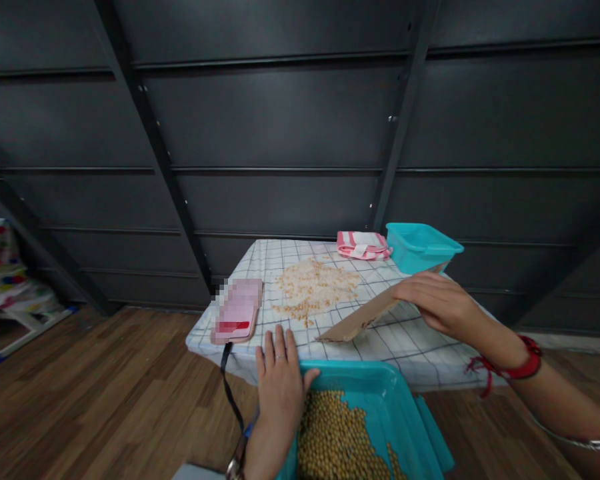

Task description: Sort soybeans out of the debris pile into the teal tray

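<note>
At the near edge of the table, the left hand (280, 377) lies flat and open, palm down, its fingers spread over the cloth and its thumb hooked on the rim of a teal rectangular plastic tray (380, 377); it grips nothing. A ring shows on 1 finger. The tray is heaped with small round yellow-brown beans (337, 433), which lie just to the right of that hand. The right hand (437, 300) is closed over the upper end of a long brown cardboard strip (360, 320), which slants down to the left until its lower end touches the cloth, just beside a loose pile of pale tan grains (313, 287) spread in the middle of the table. A red band (523, 360) circles the right wrist. No writing can be read anywhere: the face of the flat pink rectangular object (237, 310) at the left table edge is blurred, with only a red bar showing low on it, and a black strap (230, 387) hangs down from it. At the far side sit a folded pink-and-white striped cloth (363, 245) and, just to its right, a teal plastic box (420, 247), behind the right hand. The table wears a white cloth with a dark grid (415, 340). Behind it stands a dark grey panelled wall (280, 133) crossed by slanting beams, the floor is brown wood planks (105, 393), and a multicoloured spotted fabric (0, 267) shows at the far left.
</note>
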